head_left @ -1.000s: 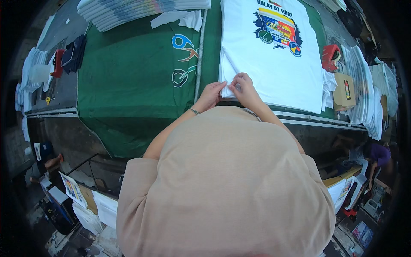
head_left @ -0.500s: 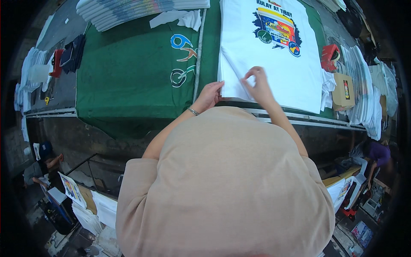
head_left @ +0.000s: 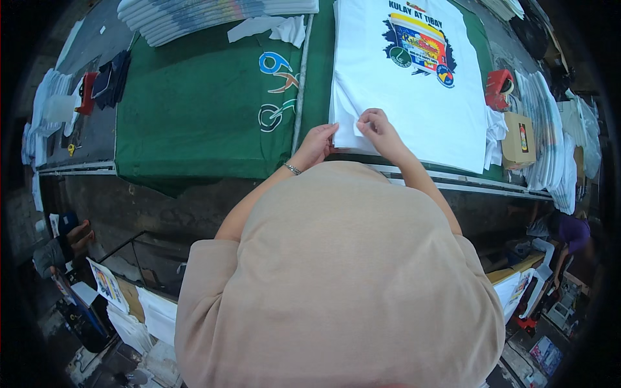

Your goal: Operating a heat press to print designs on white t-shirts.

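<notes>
A white T-shirt (head_left: 427, 123) with a colourful paint-bucket print lies flat on top of other white shirts, on a green cloth. At its near left corner my left hand (head_left: 315, 145), with a bracelet at the wrist, is closed on the layered white edges, thumb on top and the other fingers mostly hidden. A little to the right, my right hand (head_left: 383, 134) pinches a turned-up edge of the top shirt between thumb and fingers. That edge is lifted into a fold, with white fabric showing beneath it.
Green cloth (head_left: 200, 110) with coloured designs covers the table to the left. A stack of folded white shirts (head_left: 194, 22) sits at the far left. On the right are a red tape dispenser (head_left: 498, 89), a cardboard box (head_left: 519, 139) and more folded shirts (head_left: 542, 126). People stand behind both sides.
My right hand has moved slightly left, its fingers closing on the shirt's edge and folding it back. My left hand stays at the corner.
</notes>
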Demonstrator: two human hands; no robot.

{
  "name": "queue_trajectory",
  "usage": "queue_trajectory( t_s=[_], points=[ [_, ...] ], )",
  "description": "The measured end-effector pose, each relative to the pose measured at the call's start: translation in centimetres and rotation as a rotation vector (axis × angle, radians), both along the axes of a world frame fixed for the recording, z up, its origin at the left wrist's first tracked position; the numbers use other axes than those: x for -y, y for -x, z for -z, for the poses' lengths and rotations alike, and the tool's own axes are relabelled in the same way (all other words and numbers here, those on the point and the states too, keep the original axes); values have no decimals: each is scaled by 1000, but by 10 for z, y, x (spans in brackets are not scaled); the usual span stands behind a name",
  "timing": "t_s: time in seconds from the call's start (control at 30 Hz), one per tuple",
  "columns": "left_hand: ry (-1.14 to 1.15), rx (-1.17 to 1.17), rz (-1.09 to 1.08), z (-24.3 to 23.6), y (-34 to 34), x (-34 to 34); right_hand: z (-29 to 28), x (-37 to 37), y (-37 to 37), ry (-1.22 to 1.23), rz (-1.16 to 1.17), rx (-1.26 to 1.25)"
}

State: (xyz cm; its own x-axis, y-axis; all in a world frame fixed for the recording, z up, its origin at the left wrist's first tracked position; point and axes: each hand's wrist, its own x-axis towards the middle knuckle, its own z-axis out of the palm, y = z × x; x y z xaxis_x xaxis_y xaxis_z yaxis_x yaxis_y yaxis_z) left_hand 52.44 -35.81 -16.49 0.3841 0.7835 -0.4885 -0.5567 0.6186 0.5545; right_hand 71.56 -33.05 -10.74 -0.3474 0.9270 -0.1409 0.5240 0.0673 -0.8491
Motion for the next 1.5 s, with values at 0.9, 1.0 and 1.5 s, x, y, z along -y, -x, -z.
queue_trajectory(
  t_s=[0.9, 1.0, 1.5],
  points=[
    [-61, -125, 62, -1, -1, -2, 6, 1, 11, 140, 82, -167],
    [-79, -153, 28, 5, -6, -3, 12, 0, 10, 99, 78, -174],
    [-72, -178, 29, 4, -3, -3, -10, 14, 12, -264, 32, 67]
  ],
)
